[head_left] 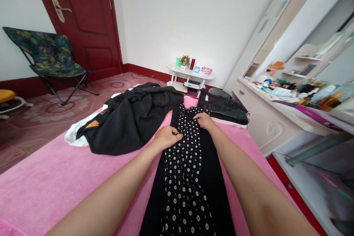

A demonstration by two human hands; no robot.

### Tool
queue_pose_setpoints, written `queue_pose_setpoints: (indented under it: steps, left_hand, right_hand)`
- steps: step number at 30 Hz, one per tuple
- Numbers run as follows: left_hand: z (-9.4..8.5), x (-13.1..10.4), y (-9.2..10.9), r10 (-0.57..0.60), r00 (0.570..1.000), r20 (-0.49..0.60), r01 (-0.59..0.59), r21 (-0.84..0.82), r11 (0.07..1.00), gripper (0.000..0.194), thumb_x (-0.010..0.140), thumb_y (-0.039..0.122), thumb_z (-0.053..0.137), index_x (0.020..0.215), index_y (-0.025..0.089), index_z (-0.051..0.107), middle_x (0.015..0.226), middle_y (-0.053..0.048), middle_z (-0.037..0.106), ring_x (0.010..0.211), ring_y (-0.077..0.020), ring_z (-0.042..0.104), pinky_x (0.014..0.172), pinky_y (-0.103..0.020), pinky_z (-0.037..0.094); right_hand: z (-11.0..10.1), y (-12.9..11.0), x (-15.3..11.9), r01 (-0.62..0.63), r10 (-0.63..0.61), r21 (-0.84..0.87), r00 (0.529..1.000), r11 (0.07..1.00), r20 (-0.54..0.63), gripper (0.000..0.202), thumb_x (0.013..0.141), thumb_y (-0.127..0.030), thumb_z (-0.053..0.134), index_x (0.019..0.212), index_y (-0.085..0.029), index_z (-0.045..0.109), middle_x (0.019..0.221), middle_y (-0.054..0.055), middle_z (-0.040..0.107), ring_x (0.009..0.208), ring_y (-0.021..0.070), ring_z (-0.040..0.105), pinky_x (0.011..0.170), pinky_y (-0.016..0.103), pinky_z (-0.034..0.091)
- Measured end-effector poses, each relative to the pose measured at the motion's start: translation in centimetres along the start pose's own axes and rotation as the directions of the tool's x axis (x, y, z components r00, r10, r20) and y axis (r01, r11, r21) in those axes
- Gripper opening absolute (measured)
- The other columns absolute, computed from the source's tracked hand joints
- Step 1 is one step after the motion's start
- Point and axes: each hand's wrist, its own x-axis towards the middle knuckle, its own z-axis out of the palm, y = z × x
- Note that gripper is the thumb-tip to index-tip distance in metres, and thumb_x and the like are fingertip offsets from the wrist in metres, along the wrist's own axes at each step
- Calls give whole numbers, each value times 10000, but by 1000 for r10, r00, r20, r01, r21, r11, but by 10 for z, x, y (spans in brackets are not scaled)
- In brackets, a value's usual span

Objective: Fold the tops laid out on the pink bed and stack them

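Observation:
A long black garment [186,177] with a white-dotted middle panel lies stretched lengthwise on the pink bed cover [35,191]. My left hand [168,137] is at the left part of the dotted panel, its fingers pinched on the cloth. Farther up and to the right, my right hand [204,120] has its thumb and finger closed on the fabric near the garment's top end. Left of the garment lies a heap of black clothing [132,121] with white and orange parts. Dark folded clothes [224,108] rest at the far right of the bed.
A white low table [171,68] with small items stands by the far wall. On the right is a cluttered dresser [290,108]. A patterned folding chair [52,53] and a red door [91,18] are at the left, with a yellow stool [7,95] at the edge.

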Motion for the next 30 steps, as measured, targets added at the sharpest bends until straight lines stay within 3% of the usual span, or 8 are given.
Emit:
queue_pose_setpoints:
  steps: [4,7,11,14,17,22,27,30]
  left_hand:
    - [2,-7,8,41,986,-160,-14,165,986,188,748,367,600,842,223,677,825,-15,648,761,-188,592,651,-274,429]
    - [9,-11,15,317,918,-239,-241,299,923,296,804,190,530,1080,240,624,1095,-41,615,981,-200,585,850,-311,450]
    - [19,-14,13,540,842,-6,-517,279,809,365,932,251,380,1261,215,533,1320,-50,521,1182,-175,505,1026,-297,370]
    - [23,-13,3,518,849,105,-525,278,804,604,919,536,366,1415,191,357,1501,-82,302,1364,-245,292,1117,-372,253]
    - [26,-12,-5,508,848,152,-529,289,798,683,903,619,305,1456,220,271,1543,-67,194,1407,-257,178,1138,-398,187]
    - [32,-15,-5,502,856,127,-513,334,791,692,908,631,242,1463,218,250,1548,-71,173,1412,-271,148,1139,-433,158]
    - [29,-24,-2,453,888,87,-451,362,816,696,910,609,283,1482,226,176,1563,-94,43,1423,-311,12,1127,-510,120]
    - [25,-39,-3,409,908,93,-414,347,841,758,909,609,287,1490,156,110,1553,-149,-5,1417,-315,-57,1126,-514,111]
  right_hand:
    - [-4,5,9,-20,16,-53,997,998,-71,141,727,-189,571,672,-168,699,543,40,646,611,171,644,651,242,471]
    - [0,12,4,-54,38,-81,983,995,-182,175,764,-222,528,752,-168,694,750,88,706,806,213,663,742,266,473]
    - [11,17,-6,-85,56,-103,964,991,-261,285,786,-265,521,1020,-154,641,983,125,690,967,273,625,837,358,464]
    - [15,16,-16,-42,16,-107,973,993,-230,431,805,-271,518,1208,-119,530,1029,134,671,998,260,612,879,372,457]
    - [17,21,-36,80,-97,-104,980,991,-171,517,822,-265,512,1320,-153,433,1157,109,620,1064,208,579,947,334,430]
    - [11,40,-105,426,-425,4,904,905,-49,480,888,-287,388,1357,-188,399,1397,114,440,1297,229,388,1093,450,287]
    - [-17,41,-208,511,-516,128,857,850,9,598,852,-360,510,1406,-232,321,1468,104,342,1356,234,306,1119,466,265]
    - [-41,27,-270,652,-661,112,745,750,87,604,825,-189,500,1401,-266,338,1511,70,264,1379,221,258,1122,468,263]
